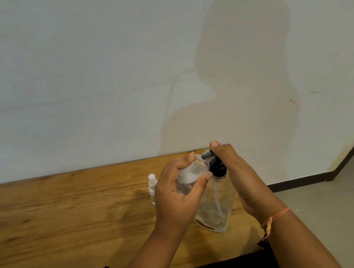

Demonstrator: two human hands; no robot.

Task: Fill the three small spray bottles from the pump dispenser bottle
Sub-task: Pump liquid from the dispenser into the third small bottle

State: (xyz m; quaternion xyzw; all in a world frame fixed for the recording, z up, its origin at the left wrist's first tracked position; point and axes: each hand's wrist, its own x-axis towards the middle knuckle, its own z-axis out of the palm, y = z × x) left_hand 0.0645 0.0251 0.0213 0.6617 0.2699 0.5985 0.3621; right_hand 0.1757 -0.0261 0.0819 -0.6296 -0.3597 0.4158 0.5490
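Left hand (180,198) grips a small spray bottle (190,174), tipped with its mouth pointing up-right at the pump spout. Its whitish patch is too blurry to read. The pump bottle (217,207) stands upright by the table's (69,215) right edge. Right hand (237,171) is against its black head, fingers hidden, so can't tell the grip. A second spray bottle (152,186) stands upright just left.

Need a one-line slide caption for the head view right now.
Left hand holds a small spray bottle at the pump dispenser bottle, right hand on its black pump head.
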